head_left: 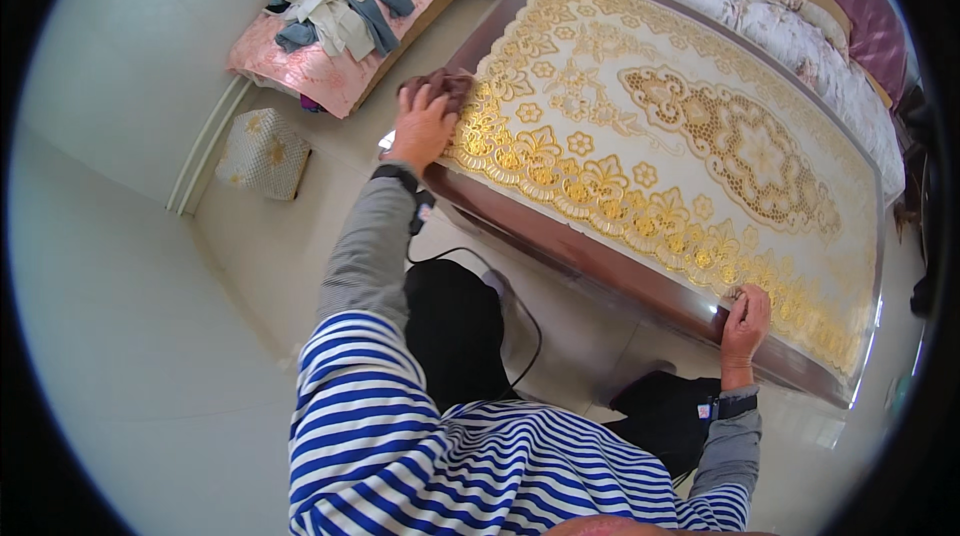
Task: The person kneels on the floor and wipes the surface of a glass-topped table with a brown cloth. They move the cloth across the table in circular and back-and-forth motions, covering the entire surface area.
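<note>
My left hand (pixel 424 124) presses down on a bunched brown cloth (pixel 455 86) at the left edge of the table (pixel 560 206). Its fingers lie over the cloth, slightly blurred. At the table's front edge, toward the right, my right hand (pixel 745 321) is curled with its fingertips on the rim. The underside of that hand's grip is hidden. Over the tabletop lies a white and gold patterned tablecloth (pixel 600 96) with a floral lace border, under what looks like a shiny clear cover.
A bed with floral bedding (pixel 690 1) adjoins the table's far side. At the upper left, grey and white clothes (pixel 345 1) are heaped on a pink-covered seat (pixel 290 76). A patterned box-like stool (pixel 262 156) stands by the wall. A black cable (pixel 535 321) hangs near my legs.
</note>
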A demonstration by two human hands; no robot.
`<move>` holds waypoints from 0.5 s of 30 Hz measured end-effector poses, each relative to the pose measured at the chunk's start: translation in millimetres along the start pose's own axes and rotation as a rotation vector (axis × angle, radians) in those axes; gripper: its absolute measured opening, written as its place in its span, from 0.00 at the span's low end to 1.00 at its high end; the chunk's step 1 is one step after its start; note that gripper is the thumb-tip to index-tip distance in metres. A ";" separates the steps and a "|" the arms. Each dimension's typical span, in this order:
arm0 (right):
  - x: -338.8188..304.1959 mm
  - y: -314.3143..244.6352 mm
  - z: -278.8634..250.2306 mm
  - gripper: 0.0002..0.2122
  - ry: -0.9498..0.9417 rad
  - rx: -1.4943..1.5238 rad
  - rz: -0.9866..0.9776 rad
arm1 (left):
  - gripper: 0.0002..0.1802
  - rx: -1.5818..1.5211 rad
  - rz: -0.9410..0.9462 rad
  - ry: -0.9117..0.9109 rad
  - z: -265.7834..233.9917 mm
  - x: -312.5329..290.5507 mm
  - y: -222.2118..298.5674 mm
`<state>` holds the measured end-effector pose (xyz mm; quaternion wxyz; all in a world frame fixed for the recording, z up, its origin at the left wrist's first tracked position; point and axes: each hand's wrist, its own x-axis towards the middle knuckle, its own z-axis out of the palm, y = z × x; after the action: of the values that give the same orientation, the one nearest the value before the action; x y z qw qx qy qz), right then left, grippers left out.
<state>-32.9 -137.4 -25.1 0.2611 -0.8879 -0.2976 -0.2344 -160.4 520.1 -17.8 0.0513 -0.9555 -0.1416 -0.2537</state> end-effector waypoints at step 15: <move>6.8 -16.9 -7.0 0.07 0.066 0.016 0.025 | 0.25 -0.066 -0.065 -0.268 -24.1 -24.6 48.3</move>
<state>-40.9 -127.3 -10.5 0.2806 -0.8811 -0.2797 -0.2582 -177.9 463.8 -10.5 -0.0078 -0.9769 -0.1694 -0.1297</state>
